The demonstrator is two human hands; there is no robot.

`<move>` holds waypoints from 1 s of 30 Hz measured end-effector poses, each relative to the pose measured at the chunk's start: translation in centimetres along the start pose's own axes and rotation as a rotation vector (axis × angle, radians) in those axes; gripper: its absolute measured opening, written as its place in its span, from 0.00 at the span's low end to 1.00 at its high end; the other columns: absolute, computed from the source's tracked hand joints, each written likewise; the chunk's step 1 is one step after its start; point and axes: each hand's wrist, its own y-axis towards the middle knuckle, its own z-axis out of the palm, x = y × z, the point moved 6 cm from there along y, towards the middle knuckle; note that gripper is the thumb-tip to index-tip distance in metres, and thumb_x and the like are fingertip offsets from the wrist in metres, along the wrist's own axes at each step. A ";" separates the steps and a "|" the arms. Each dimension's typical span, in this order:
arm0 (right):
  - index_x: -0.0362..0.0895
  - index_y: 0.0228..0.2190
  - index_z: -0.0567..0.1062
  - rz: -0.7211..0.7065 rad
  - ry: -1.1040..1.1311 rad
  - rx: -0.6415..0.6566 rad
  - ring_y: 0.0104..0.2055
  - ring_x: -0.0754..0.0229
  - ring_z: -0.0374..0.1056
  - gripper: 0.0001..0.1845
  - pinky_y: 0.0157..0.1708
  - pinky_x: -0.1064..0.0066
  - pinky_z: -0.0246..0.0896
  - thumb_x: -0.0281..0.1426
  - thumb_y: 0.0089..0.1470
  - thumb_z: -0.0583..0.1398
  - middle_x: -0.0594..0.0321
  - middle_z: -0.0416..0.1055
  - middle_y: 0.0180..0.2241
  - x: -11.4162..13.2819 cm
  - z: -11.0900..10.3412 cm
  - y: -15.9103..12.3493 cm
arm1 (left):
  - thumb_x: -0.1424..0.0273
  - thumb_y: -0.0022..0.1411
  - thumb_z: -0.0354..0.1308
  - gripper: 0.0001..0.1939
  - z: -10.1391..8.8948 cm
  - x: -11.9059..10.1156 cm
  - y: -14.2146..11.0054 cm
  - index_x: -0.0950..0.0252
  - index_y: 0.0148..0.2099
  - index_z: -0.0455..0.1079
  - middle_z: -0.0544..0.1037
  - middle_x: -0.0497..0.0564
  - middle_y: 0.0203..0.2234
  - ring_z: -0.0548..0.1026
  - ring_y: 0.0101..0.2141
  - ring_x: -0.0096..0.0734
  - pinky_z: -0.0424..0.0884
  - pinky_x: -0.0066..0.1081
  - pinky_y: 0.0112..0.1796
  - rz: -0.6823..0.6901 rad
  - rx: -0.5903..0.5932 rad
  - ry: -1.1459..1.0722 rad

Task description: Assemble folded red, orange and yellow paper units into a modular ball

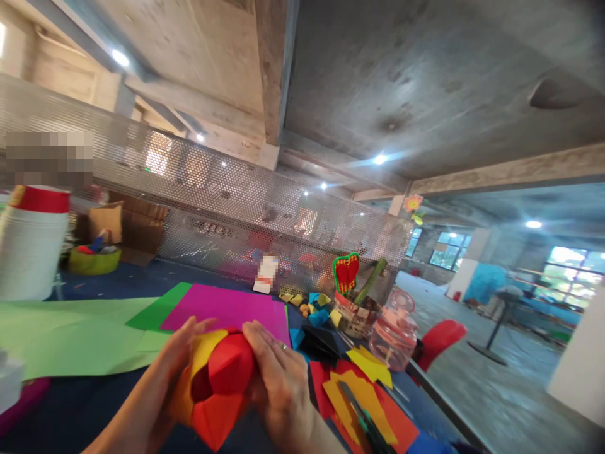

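Between my two hands is a folded paper craft (pixel 231 366) in red, with yellow and orange sides and pointed flaps, partly hollow in the middle. My left hand (pixel 172 369) wraps its left side, the fingertips partly hidden behind the yellow part. On the other side my right hand (pixel 283 378) presses its fingers against the red part. Just beyond the craft lies a purple paper sheet (pixel 227 309). Orange-yellow paper pieces (pixel 347 400) lie right of my right hand, with dark-handled scissors (pixel 363 419) resting on them.
Light green paper (pixel 85 340) spreads over the dark blue table at left, near a large white roll (pixel 33 246). A decorated basket (pixel 354 315) and a pink clear bottle (pixel 393 334) stand at right. A perforated metal screen (pixel 227 221) closes the back.
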 end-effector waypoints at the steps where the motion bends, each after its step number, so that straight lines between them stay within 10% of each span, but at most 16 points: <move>1: 0.48 0.66 0.60 0.007 0.019 0.003 0.57 0.50 0.73 0.33 0.54 0.60 0.71 0.24 0.61 0.56 0.53 0.74 0.56 0.0 -0.1 0.0 | 0.47 0.63 0.55 0.27 0.3 0.6 -0.1 0.59 0.56 0.70 0.85 0.53 0.44 0.81 0.46 0.48 0.77 0.40 0.47 -0.102 0.034 -0.056; 5: 0.47 0.58 0.73 0.182 0.129 -0.061 0.50 0.50 0.77 0.26 0.50 0.63 0.72 0.25 0.59 0.58 0.55 0.79 0.51 -1.2 -0.1 0.2 | 0.52 0.60 0.64 0.25 0.7 1.4 -0.9 0.66 0.50 0.73 0.86 0.52 0.29 0.83 0.26 0.39 0.78 0.33 0.29 -0.261 0.033 -0.151; 13: 0.45 0.29 0.83 0.796 0.694 -0.152 0.28 0.59 0.69 0.11 0.28 0.72 0.61 0.25 0.48 0.59 0.68 0.75 0.23 -5.2 3.0 -0.5 | 0.60 0.57 0.68 0.21 2.4 0.7 -1.0 0.64 0.50 0.74 0.86 0.55 0.40 0.84 0.38 0.45 0.80 0.37 0.38 -0.171 0.243 -0.138; 21: 0.50 0.50 0.74 1.140 1.021 -0.005 0.45 0.55 0.74 0.28 0.41 0.66 0.68 0.41 0.46 0.68 0.58 0.75 0.51 -7.6 6.0 -3.2 | 0.61 0.64 0.61 0.18 0.5 0.0 0.7 0.68 0.51 0.75 0.86 0.57 0.39 0.84 0.35 0.44 0.81 0.37 0.34 -0.144 0.079 -0.058; 30: 0.46 0.45 0.77 1.238 1.131 0.125 0.34 0.57 0.76 0.23 0.35 0.65 0.70 0.49 0.56 0.60 0.59 0.80 0.39 -6.7 6.4 -3.5 | 0.55 0.68 0.54 0.24 1.2 -0.1 0.6 0.65 0.58 0.67 0.84 0.58 0.40 0.83 0.38 0.43 0.78 0.39 0.37 -0.185 0.202 -0.033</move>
